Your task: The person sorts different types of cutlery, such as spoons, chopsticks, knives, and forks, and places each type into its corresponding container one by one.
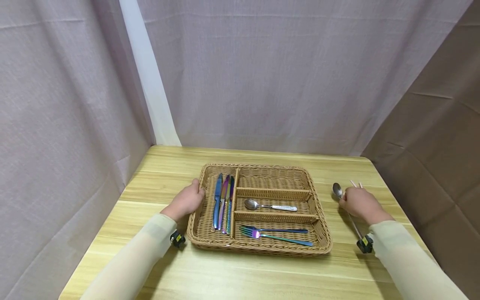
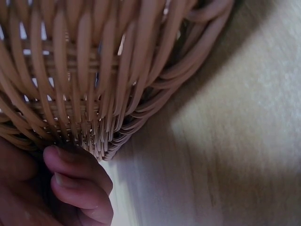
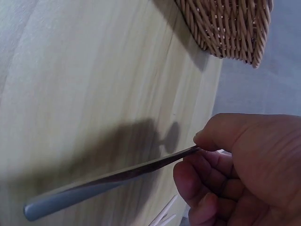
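A brown wicker cutlery basket (image 1: pixel 262 248) with several compartments stands mid-table. At its left side my left hand (image 1: pixel 187 199) grips the rim, thumb up at the edge; in the left wrist view its curled fingers (image 2: pixel 80 181) lie against the woven wall. To the right of the basket, my right hand (image 1: pixel 361 203) pinches a metal spoon (image 1: pixel 337 190) between thumb and fingers. The spoon's bowl points away from me and its handle (image 3: pixel 94 187) slants back over the table, casting a shadow. Fingers hide the middle of the spoon.
Several knives (image 1: pixel 224 204) lie in the left compartment, a white-handled spoon (image 1: pixel 271 206) in the middle one and two forks (image 1: pixel 277 236) in the front one. Thin pale sticks (image 1: pixel 357 183) lie beyond my right hand. Curtains (image 1: pixel 262 83) hang around the wooden table (image 1: pixel 243 275).
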`<state>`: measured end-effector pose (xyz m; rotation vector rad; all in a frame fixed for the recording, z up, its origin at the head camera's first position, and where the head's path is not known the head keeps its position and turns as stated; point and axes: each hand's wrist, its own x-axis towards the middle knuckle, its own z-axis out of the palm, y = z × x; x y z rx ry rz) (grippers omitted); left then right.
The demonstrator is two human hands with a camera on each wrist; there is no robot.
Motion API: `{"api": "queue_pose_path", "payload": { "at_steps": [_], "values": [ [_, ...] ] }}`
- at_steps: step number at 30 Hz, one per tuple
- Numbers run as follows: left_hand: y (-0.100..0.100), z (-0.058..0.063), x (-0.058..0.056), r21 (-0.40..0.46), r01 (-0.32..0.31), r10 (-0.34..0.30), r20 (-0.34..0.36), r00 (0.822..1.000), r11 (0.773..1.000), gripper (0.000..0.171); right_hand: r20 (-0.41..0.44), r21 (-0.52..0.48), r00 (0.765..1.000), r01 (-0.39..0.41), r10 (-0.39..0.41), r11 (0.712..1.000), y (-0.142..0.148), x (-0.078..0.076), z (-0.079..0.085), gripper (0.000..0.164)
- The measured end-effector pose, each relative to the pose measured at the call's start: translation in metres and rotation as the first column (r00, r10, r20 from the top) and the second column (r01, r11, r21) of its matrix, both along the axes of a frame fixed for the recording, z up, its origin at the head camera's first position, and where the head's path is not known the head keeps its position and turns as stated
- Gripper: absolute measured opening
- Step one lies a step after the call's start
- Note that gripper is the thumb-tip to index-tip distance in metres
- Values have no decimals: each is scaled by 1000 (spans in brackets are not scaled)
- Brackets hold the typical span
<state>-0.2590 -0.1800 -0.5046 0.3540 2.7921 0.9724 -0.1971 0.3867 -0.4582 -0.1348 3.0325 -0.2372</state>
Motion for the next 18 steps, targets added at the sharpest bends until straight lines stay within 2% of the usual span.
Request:
{"api": "queue_pose_path", "payload": {
  "at_steps": [7,18],
  "values": [
    [-2,0,0,14,5,-5,11,1000,1000,35,-50,-29,999,-14,13,999,-9,-2,7,39],
    [-1,-1,0,16,4,-4,0,1000,1000,38,-159,27,978,-136,139,990,-51,-4,45,31]
  ]
}}
